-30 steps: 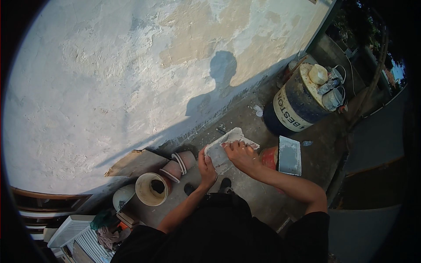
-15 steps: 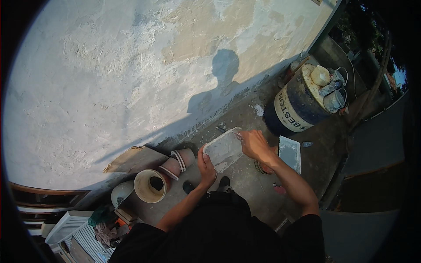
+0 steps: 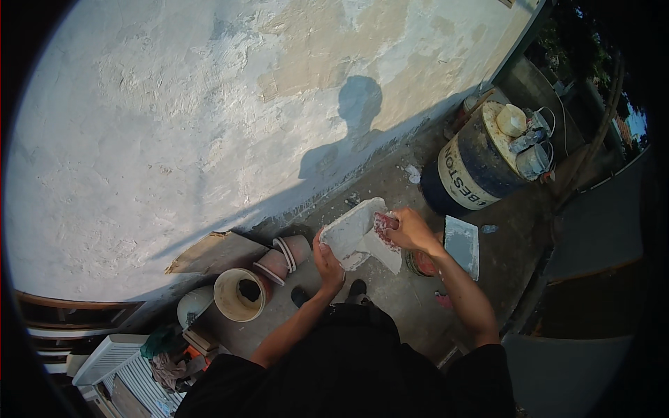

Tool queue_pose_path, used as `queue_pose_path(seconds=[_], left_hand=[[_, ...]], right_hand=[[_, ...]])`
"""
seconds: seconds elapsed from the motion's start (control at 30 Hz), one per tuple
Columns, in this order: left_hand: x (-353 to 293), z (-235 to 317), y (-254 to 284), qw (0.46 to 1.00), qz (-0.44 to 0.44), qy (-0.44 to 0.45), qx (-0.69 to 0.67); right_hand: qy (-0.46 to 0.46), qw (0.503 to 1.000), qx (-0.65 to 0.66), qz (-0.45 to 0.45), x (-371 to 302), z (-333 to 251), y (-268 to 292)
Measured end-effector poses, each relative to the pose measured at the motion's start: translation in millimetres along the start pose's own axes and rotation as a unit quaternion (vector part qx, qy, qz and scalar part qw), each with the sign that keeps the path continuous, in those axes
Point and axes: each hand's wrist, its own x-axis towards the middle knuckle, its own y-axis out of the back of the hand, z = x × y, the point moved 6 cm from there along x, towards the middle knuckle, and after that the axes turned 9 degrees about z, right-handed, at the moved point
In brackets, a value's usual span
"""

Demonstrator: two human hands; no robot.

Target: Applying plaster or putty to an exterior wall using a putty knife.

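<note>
My left hand [image 3: 327,265] grips the near left edge of a white rectangular tray [image 3: 346,228], smeared inside with whitish paste. The tray hangs tilted in front of me at about waist height. In my right hand [image 3: 412,231], closed around a red, paste-speckled handle, is a trowel [image 3: 385,253]. Its broad, pale, paste-coated blade lies over the right side of the tray. Whether the blade touches the tray's rim I cannot make out. Ahead rises a wall [image 3: 188,104] with patchy white and beige coating, my shadow falling across it.
A dark blue and cream drum [image 3: 481,164] stands at the right, cans and containers on its top. Below it are a pale rectangular board [image 3: 461,247] and a reddish bucket [image 3: 421,263]. To the left lie pots [image 3: 293,252], a cream bucket [image 3: 238,296] and a leaning board [image 3: 217,253].
My right hand has turned and shifted slightly right, bringing the trowel's red handle and its blade into sight over the tray's right side. My left hand keeps its hold on the tray.
</note>
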Motion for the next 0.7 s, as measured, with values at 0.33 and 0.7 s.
queue_pose_path(seconds=[0.33,0.7], left_hand=[[2.8,-7.3,6.0,1.0,0.006,-0.016,-0.014],[11.2,-14.0,18.1,0.998,0.015,0.035,-0.041]], right_hand=[[-0.063,0.975,0.18,-0.118,2.7,16.9,-50.6],[-0.014,0.962,0.219,-0.162,6.0,2.9,-68.8]])
